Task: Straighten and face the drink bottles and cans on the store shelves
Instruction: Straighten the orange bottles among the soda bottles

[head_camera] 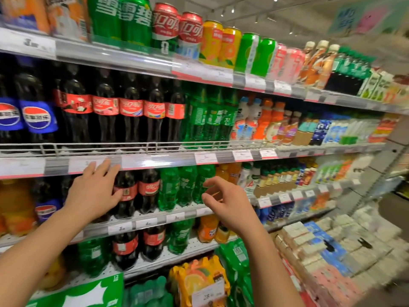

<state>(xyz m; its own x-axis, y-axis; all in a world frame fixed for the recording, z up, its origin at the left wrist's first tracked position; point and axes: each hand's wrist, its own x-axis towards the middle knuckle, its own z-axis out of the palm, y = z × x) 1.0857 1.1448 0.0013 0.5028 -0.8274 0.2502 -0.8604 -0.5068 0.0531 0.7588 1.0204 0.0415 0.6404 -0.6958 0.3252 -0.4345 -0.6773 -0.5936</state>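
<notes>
Landmark: the cola bottle (125,192) with a red label, standing at the front of the third shelf down, directly under the grey price rail (141,161).
Left hand: the left hand (94,191) reaches in from the lower left with fingers straight and spread; its fingertips lie up against the price rail above the cola bottle, and its thumb rests along the cola bottle's label. It presses or steadies rather than wraps; nothing is clasped in it.
Right hand: the right hand (230,204) hovers to the right of the cola bottle, in front of the green soda bottles (188,185). Its fingers are loosely curled with thumb and forefinger apart, and it holds nothing. Whether a fingertip touches the nearest green bottle cannot be told.
Second cola bottle: another red-labelled cola bottle (149,189) stands just right of the landmark, touching or nearly touching it.
Pepsi bottle: a blue-labelled Pepsi bottle (46,209) stands left of the landmark, partly hidden by the left forearm.
Orange soda: orange bottles (228,172) stand further right, past the green ones.
Shelf above: tall cola bottles (130,111) behind a wire guard (155,146), above the landmark.
Top shelf: red cola cans (164,24) and green Sprite cans (124,18), high above it.
Shelf below: smaller cola bottles (126,249), under the landmark.
</notes>
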